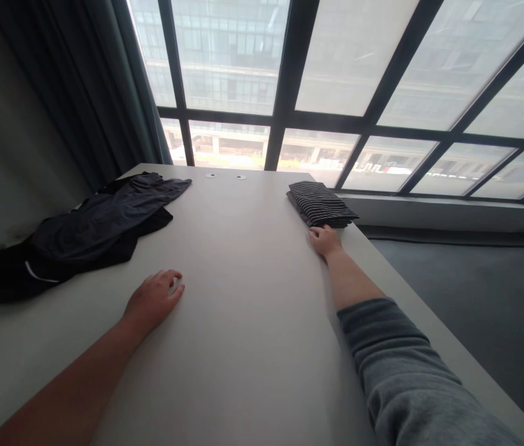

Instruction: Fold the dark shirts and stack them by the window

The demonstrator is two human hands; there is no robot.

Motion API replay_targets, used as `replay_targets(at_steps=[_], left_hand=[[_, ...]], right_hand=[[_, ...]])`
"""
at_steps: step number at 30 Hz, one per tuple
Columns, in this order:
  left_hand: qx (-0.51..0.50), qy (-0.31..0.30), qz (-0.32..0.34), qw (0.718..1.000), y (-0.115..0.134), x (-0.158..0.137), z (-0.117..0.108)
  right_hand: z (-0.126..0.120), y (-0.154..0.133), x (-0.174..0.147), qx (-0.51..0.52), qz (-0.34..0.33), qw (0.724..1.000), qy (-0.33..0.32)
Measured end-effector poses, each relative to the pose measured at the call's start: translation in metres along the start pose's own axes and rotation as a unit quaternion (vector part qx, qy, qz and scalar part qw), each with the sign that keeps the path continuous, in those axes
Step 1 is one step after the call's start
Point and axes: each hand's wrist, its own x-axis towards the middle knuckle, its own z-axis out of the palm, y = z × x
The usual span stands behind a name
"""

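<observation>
The folded striped cloth lies just beyond the right fingers — touching them.

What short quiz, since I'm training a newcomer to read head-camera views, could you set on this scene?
1. Multiple choice: which is the right hand nearest to?
a) the curtain
b) the folded stack
c) the window frame

2. True or false: the left hand is gripping the loose pile of clothes.

3. Fill in: the top of the folded stack is dark with thin ____ stripes.

Key:
1. b
2. False; it is apart from the loose pile of clothes, with open table beside it.
3. white
</observation>
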Motion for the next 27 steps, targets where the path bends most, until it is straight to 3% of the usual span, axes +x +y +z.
replay_targets(at_steps=[8,13,21,27], left_hand=[[0.001,-0.005,0.015,1.000,-0.011,0.003,0.004],[0.047,0.045,0.007,0.998,-0.038,0.025,-0.003],[0.139,0.217,-0.129,0.958,-0.108,0.066,-0.043],[0.074,0.162,-0.251,0.951,-0.150,0.087,-0.050]], right_hand=[[-0.006,-0.029,-0.021,0.014,-0.140,0.990,-0.008],[0.007,-0.063,-0.052,0.002,-0.222,0.974,-0.051],[0.015,-0.113,-0.108,-0.019,-0.224,0.968,-0.108],[0.012,-0.121,-0.111,-0.007,-0.236,0.969,-0.078]])
